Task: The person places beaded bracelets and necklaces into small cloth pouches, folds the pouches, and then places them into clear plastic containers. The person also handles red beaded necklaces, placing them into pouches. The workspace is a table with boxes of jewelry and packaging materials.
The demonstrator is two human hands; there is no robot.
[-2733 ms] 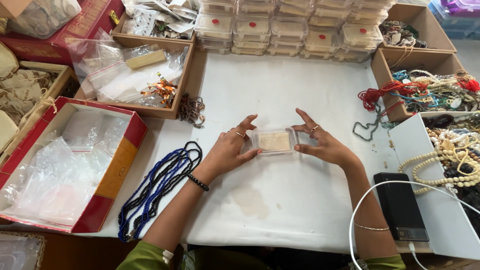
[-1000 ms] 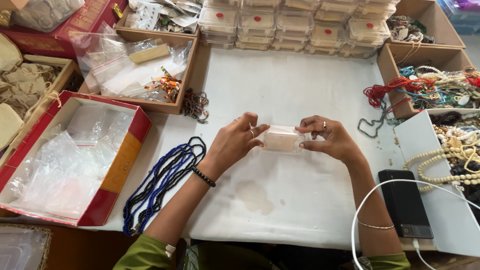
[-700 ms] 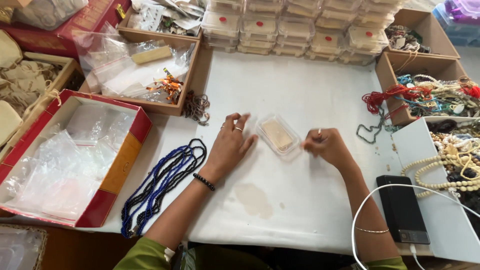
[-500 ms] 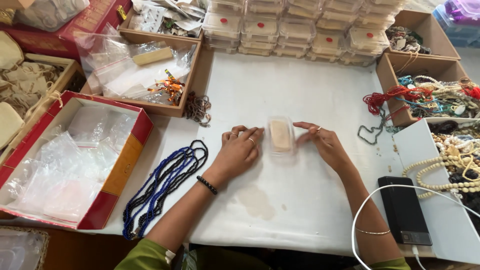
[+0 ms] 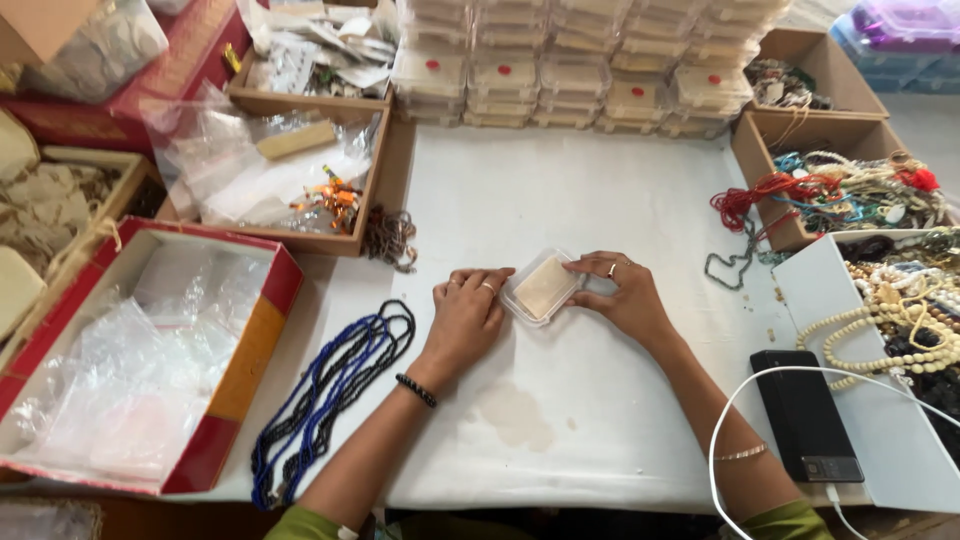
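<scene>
Both hands closing on small clear plastic box (image 5: 541,288), askew on desk (image 5: 600,190): left hand (image 5: 466,312) touching near end, right hand (image 5: 617,292) pinching far corner. Risk: uneven pressing, lid popping, beige insert shifting.

clear box (image 5: 541,288), cream pad inside | table cloth (image 5: 560,200) white | bead strands (image 5: 325,390) blue, black | carton (image 5: 250,345) red, orange

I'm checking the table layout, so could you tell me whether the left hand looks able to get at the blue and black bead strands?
Probably yes: the left hand lies beside the bead strands, with only bare white cloth between.
</scene>
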